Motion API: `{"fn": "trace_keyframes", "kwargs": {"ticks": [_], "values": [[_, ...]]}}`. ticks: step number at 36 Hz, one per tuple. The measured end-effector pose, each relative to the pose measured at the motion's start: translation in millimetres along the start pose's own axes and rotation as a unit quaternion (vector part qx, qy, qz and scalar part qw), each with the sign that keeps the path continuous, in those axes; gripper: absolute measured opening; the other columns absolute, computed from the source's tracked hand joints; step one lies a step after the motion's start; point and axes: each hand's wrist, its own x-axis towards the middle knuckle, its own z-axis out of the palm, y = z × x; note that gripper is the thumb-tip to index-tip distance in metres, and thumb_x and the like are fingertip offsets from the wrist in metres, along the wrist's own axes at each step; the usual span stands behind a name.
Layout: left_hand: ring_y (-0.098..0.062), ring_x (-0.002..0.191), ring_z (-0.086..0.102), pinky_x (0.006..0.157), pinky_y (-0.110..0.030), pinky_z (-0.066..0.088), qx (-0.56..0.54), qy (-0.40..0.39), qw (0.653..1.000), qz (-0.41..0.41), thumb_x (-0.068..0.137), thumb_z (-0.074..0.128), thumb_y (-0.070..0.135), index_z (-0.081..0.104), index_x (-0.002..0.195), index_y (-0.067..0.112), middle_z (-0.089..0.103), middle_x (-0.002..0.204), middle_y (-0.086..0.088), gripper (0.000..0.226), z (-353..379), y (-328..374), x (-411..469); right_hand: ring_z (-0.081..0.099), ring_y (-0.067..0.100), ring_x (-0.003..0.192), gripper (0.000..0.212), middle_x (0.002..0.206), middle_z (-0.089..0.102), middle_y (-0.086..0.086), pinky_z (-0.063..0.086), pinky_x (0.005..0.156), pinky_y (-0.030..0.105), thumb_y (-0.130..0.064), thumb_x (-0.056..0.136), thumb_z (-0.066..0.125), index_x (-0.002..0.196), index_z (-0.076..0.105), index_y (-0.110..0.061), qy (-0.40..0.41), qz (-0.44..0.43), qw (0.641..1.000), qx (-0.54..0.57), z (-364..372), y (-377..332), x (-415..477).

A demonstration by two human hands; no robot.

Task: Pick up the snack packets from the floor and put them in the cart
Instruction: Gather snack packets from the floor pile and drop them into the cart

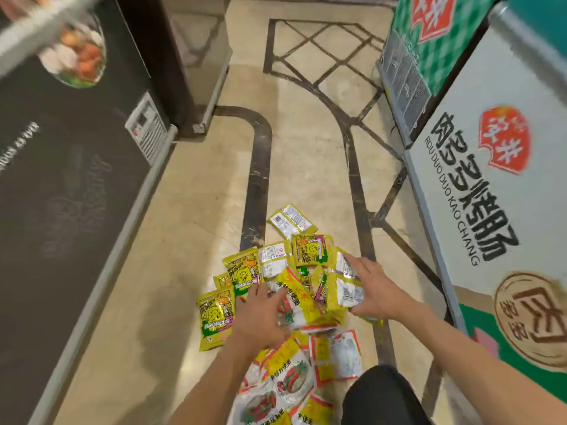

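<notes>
Now, left hand and right hand on snack packets, floor.

packets: yellow-green, some white-red | floor: beige marble, dark stripes | freezer: black
</notes>
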Motion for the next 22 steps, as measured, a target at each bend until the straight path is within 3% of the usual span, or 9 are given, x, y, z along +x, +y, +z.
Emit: {"fn": "trace_keyframes", "kwargs": {"ticks": [4, 7, 14, 16, 19, 20, 22], "values": [[-0.027, 0.123, 0.04, 0.095, -0.048, 0.047, -0.118, 0.094, 0.988, -0.033, 0.064, 0.058, 0.068, 0.043, 0.126, 0.041, 0.048, 0.124, -0.001, 0.069, -115.5, 1.8, -53.6, 0.033, 0.024, 0.124, 0.126, 0.136, 0.031, -0.001, 0.035, 0.105, 0.036, -0.039, 0.049, 0.081, 0.149, 0.004, -0.034, 0.05, -0.013, 0.997, 0.049, -97.0, -73.6, -33.2], [-0.022, 0.11, 0.046, 0.088, -0.043, 0.049, -0.17, 0.155, 0.973, -0.032, 0.057, 0.06, 0.068, 0.05, 0.115, 0.04, 0.055, 0.105, 0.005, 0.064, -200.5, 2.6, -96.5, 0.034, 0.023, 0.122, 0.125, 0.134, 0.033, 0.0, 0.038, 0.102, 0.037, -0.038, 0.047, 0.079, 0.147, 0.004, -0.035, 0.074, -0.029, 0.994, 0.074, -169.8, -131.8, -64.6], [-0.025, 0.111, 0.047, 0.09, -0.043, 0.049, -0.196, 0.213, 0.957, -0.025, 0.058, 0.058, 0.069, 0.052, 0.114, 0.039, 0.053, 0.108, 0.001, 0.064, -383.4, 22.2, -207.3, 0.036, 0.03, 0.125, 0.11, 0.137, 0.038, 0.007, 0.032, 0.104, 0.038, -0.039, 0.052, 0.079, 0.145, 0.024, -0.015, 0.145, -0.066, 0.983, 0.096, -327.7, -248.6, -132.7], [-0.027, 0.109, 0.052, 0.09, -0.043, 0.051, -0.22, 0.225, 0.949, -0.026, 0.058, 0.059, 0.074, 0.052, 0.118, 0.037, 0.049, 0.11, 0.0, 0.071, -432.5, 26.9, -242.3, 0.038, 0.029, 0.122, 0.11, 0.135, 0.039, 0.007, 0.035, 0.103, 0.038, -0.048, 0.051, 0.075, 0.144, 0.026, -0.017, 0.163, -0.055, 0.979, 0.109, -371.1, -281.9, -155.6], [-0.023, 0.098, 0.06, 0.071, -0.044, 0.06, -0.257, 0.236, 0.937, -0.023, 0.06, 0.064, 0.073, 0.051, 0.114, 0.044, 0.042, 0.108, 0.006, 0.063, -485.8, 35.3, -287.9, 0.045, 0.023, 0.12, 0.104, 0.132, 0.044, 0.0, 0.044, 0.099, 0.04, -0.052, 0.05, 0.074, 0.14, 0.027, -0.029, 0.176, -0.063, 0.974, 0.126, -412.4, -317.0, -185.4], [-0.022, 0.1, 0.059, 0.07, -0.042, 0.06, -0.248, 0.245, 0.937, -0.02, 0.062, 0.065, 0.071, 0.05, 0.116, 0.044, 0.042, 0.109, 0.006, 0.063, -499.2, 37.1, -300.2, 0.047, 0.022, 0.119, 0.102, 0.131, 0.044, -0.001, 0.045, 0.098, 0.039, -0.051, 0.051, 0.075, 0.139, 0.028, -0.03, 0.182, -0.069, 0.972, 0.128, -421.6, -325.2, -194.0], [-0.021, 0.107, 0.056, 0.083, -0.036, 0.057, -0.222, 0.261, 0.939, -0.018, 0.065, 0.069, 0.064, 0.049, 0.125, 0.04, 0.043, 0.115, 0.003, 0.067, -521.6, 40.2, -322.4, 0.043, 0.023, 0.12, 0.099, 0.133, 0.041, 0.001, 0.04, 0.099, 0.035, -0.044, 0.055, 0.076, 0.14, 0.028, -0.026, 0.194, -0.085, 0.97, 0.122, -437.8, -342.0, -214.3]]}}
